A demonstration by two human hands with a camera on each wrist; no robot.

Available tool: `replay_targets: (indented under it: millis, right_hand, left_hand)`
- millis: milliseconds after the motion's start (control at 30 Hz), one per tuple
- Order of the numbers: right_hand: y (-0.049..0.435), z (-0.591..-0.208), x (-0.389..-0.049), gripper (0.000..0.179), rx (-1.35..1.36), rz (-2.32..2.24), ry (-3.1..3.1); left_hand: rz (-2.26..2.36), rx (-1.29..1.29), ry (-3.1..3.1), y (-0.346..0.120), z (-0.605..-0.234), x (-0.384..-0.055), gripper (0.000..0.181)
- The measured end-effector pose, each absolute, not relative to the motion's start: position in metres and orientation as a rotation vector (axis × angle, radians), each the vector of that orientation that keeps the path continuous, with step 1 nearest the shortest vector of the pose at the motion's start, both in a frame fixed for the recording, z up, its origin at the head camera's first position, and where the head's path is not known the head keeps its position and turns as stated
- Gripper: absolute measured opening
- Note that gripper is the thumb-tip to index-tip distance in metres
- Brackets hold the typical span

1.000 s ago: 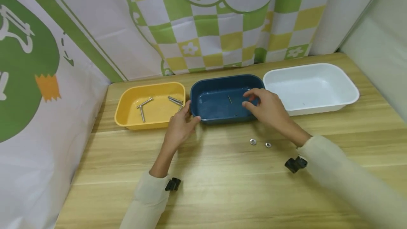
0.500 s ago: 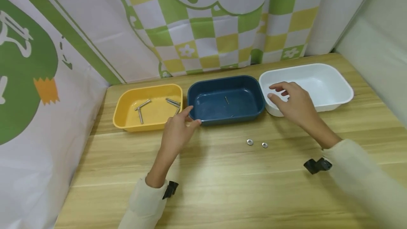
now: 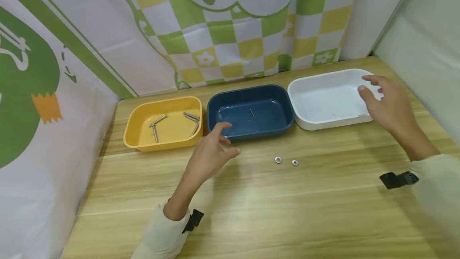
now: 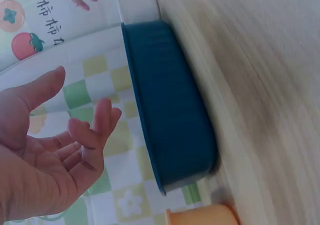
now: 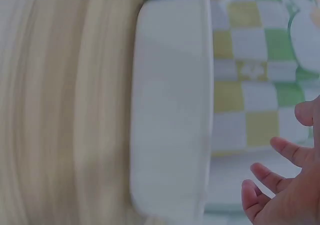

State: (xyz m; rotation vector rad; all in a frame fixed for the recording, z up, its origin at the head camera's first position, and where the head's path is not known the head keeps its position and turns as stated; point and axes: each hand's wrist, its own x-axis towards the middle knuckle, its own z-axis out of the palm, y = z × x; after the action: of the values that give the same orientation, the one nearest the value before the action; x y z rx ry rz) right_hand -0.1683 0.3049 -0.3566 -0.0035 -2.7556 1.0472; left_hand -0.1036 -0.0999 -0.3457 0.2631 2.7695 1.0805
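Note:
My left hand [image 3: 208,155] hovers by the front left corner of the dark blue tray [image 3: 251,133], fingers loosely bent and holding nothing. In the left wrist view a gap shows between the fingers and the tray's rim. Over the right end of the white tray [image 3: 323,124] is my right hand [image 3: 389,105], thumb and fingers spread apart with nothing between them. A short thin metal pin [image 3: 252,113] lies inside the blue tray, beside a tiny sliver. Two small metal rings, a left one [image 3: 278,160] and a right one [image 3: 295,163], lie on the wooden table.
At the left stands a yellow tray [image 3: 161,145] with several silver bolts [image 3: 155,133] in it. The trays form a row along the back of the table [image 3: 266,211]. A checked curtain [image 3: 230,43] hangs behind them.
My right hand has moved right, from above the blue tray across to the white tray's far end. My left hand has come off the blue tray's rim, slightly toward me. The view has shifted slightly.

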Motion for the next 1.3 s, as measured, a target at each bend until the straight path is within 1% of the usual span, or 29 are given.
replay_targets:
  millis: [233,367,600,767,967,1300]
  right_hand:
    - [0.341,-0.367,-0.172,0.052,-0.089,1.015,-2.789]
    - [0.353,-0.373,-0.172,0.054,-0.133,1.039,-2.826]
    - [0.371,-0.388,-0.170,0.052,-0.131,1.128,-2.856]
    - [0.377,-0.399,-0.169,0.052,-0.060,1.188,-2.834]
    - [0.379,-0.406,-0.168,0.053,-0.025,1.162,-2.824]
    - [0.378,-0.405,-0.170,0.053,-0.079,1.143,-2.880]
  left_hand:
    - [1.134,0.287,2.643,-0.099,-0.349,-0.103,0.063]
    - [1.169,0.283,2.608,-0.098,-0.355,-0.104,0.062]
    - [1.278,0.235,2.532,-0.097,-0.373,-0.103,0.063]
    - [1.368,0.198,2.487,-0.092,-0.392,-0.100,0.066]
    - [1.443,0.188,2.493,-0.077,-0.414,-0.100,0.064]
    - [1.419,0.211,2.503,-0.044,-0.417,-0.108,0.059]
